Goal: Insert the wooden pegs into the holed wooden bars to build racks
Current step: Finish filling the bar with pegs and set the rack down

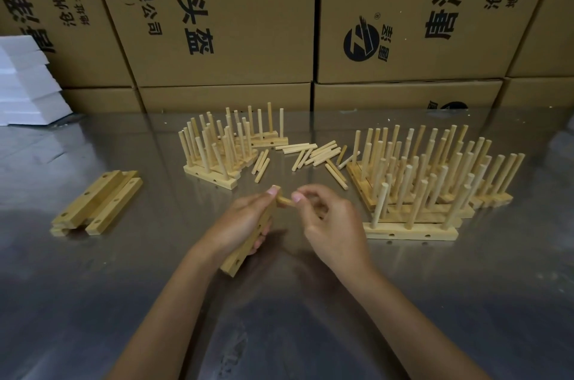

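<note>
Near the middle of the dull grey metal table point(310, 302), the left hand point(245, 221) grasps a pale, flat wooden bar with round holes point(239, 258), fingers wrapped around its upper half and the thumb lying near its top end. The bar is tilted, its lower end pointing toward 7 o'clock and resting close to the table; whether it touches cannot be told. The right hand point(332, 224) pinches a short light wooden peg point(285, 201) between thumb and curled fingers, the peg's far end meeting the top of the bar.

At 12 o'clock from the hands lies a loose scatter of round wooden pegs point(313, 153), all flat on the table. At 11 o'clock stands a cluster of finished wooden racks with upright pegs point(217, 146). At 2 o'clock, a larger group of finished peg racks point(435, 181) is packed in rows, the nearest one just beside the right hand. At 9 o'clock, well apart from the hands, a small stack of bare holed bars point(96, 202) lies flat.

Behind the table rises a wall of brown cardboard boxes with black printed characters point(236, 13). At 10 o'clock, at the far left edge, sits a pile of white foam sheets point(28, 84).
</note>
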Demonstrator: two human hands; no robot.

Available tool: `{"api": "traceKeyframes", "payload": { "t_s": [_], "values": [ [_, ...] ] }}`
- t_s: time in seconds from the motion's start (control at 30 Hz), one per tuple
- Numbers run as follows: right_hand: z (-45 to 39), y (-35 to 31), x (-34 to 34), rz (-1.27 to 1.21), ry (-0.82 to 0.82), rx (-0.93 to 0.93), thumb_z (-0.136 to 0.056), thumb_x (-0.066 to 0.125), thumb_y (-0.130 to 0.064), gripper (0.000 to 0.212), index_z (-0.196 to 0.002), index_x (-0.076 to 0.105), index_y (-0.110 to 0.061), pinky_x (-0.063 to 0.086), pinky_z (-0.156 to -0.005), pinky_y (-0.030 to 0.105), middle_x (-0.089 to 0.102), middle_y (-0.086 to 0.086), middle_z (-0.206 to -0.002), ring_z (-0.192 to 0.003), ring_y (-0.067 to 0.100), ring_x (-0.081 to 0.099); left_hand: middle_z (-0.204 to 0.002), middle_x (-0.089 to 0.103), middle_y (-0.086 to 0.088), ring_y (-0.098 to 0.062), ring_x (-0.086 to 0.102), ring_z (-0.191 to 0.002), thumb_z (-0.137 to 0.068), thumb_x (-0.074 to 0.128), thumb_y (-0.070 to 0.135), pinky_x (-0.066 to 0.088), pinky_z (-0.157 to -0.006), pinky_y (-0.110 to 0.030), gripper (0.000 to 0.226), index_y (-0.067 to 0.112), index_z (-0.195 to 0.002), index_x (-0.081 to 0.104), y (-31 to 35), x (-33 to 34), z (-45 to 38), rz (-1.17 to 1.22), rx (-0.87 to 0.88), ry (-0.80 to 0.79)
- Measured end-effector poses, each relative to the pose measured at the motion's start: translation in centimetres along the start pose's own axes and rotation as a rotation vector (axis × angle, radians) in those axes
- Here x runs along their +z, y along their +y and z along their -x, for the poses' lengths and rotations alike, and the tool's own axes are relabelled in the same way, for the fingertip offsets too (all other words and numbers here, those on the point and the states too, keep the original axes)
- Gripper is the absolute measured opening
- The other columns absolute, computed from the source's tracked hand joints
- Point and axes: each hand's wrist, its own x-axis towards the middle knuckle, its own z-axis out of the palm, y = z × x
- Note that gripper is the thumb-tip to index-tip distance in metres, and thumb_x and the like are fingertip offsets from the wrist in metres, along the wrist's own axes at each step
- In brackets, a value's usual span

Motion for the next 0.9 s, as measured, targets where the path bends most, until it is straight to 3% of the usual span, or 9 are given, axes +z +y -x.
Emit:
{"api": "traceKeyframes", "payload": {
  "t_s": [0.07,0.13,0.23,0.3,0.4,0.5,0.63,0.73,0.9],
  "values": [
    [-0.4,0.3,0.0,-0.061,0.068,0.039,-0.099,0.052,-0.041,0.027,-0.114,0.066,-0.023,0.048,-0.080,0.023,0.069,-0.015,-0.099,-0.095,0.001,0.062,-0.058,0.048,0.000,-0.012,0.044,-0.043,-0.100,0.042,0.057,0.037,-0.041,-0.023,0.046,0.021,-0.106,0.070,-0.2,-0.6,-0.4,0.043,-0.022,0.115],
    [-1.5,1.0,0.1,0.019,0.115,0.068,-0.103,0.043,-0.033,0.030,-0.126,0.060,-0.021,0.041,-0.093,0.027,0.063,-0.011,-0.118,-0.118,0.011,0.054,-0.059,0.046,-0.002,-0.012,0.041,-0.043,-0.103,0.040,0.054,0.035,-0.041,-0.024,0.048,0.015,-0.107,0.069,-0.4,-1.3,-0.8,0.143,-0.079,0.225],
    [-4.3,2.3,0.6,0.364,-0.083,0.171,-0.101,0.041,-0.020,0.050,-0.150,0.035,-0.010,0.021,-0.120,0.036,0.032,0.005,-0.158,-0.148,0.020,0.020,-0.060,0.047,-0.005,-0.015,0.040,-0.041,-0.105,0.041,0.046,0.034,-0.038,-0.022,0.046,0.009,-0.109,0.067,-0.4,-2.0,-1.0,0.308,-0.149,0.307],
    [-5.9,2.9,0.9,0.509,-0.235,0.254,-0.100,0.040,-0.021,0.057,-0.153,0.024,-0.007,0.013,-0.122,0.040,0.014,0.008,-0.164,-0.152,0.023,0.006,-0.060,0.049,-0.006,-0.016,0.041,-0.041,-0.104,0.042,0.042,0.034,-0.039,-0.022,0.044,0.005,-0.101,0.065,-0.4,-2.2,-1.0,0.353,-0.165,0.317],
    [-6.7,3.4,1.3,0.750,-0.289,0.243,-0.099,0.041,-0.027,0.049,-0.142,0.041,-0.004,0.024,-0.116,0.043,0.031,0.013,-0.155,-0.145,0.029,0.022,-0.062,0.051,-0.006,-0.017,0.042,-0.044,-0.103,0.042,0.041,0.036,-0.039,-0.022,0.040,0.009,-0.088,0.059,-0.4,-2.3,-1.0,0.391,-0.176,0.308],
    [-5.8,3.3,1.6,0.943,-0.197,0.086,-0.092,0.053,-0.027,0.043,-0.131,0.054,-0.009,0.031,-0.105,0.039,0.051,0.008,-0.136,-0.129,0.027,0.039,-0.062,0.052,-0.006,-0.017,0.043,-0.044,-0.103,0.043,0.041,0.037,-0.038,-0.023,0.038,0.009,-0.090,0.060,-0.4,-2.4,-1.1,0.405,-0.178,0.321],
    [-3.8,3.4,2.0,0.810,-0.057,0.018,-0.086,0.059,-0.016,0.032,-0.117,0.053,-0.013,0.038,-0.093,0.037,0.052,0.007,-0.116,-0.108,0.026,0.049,-0.062,0.053,-0.006,-0.016,0.044,-0.042,-0.103,0.043,0.040,0.038,-0.037,-0.023,0.037,0.009,-0.093,0.062,-0.5,-2.4,-1.3,0.422,-0.181,0.356],
    [-3.2,3.6,1.8,0.725,0.061,0.010,-0.090,0.061,-0.019,0.031,-0.118,0.051,-0.011,0.041,-0.096,0.035,0.044,0.008,-0.117,-0.111,0.025,0.046,-0.064,0.052,-0.006,-0.016,0.043,-0.043,-0.103,0.044,0.039,0.038,-0.038,-0.023,0.036,0.009,-0.092,0.061,-0.5,-2.4,-1.3,0.424,-0.177,0.362],
    [-2.9,3.6,1.7,0.760,-0.055,0.129,-0.097,0.053,-0.023,0.021,-0.110,0.063,-0.008,0.043,-0.087,0.033,0.058,0.008,-0.110,-0.111,0.026,0.052,-0.068,0.052,-0.006,-0.017,0.042,-0.046,-0.103,0.044,0.037,0.037,-0.042,-0.023,0.033,0.009,-0.095,0.059,-0.3,-2.3,-1.2,0.408,-0.190,0.328]
  ]
}}
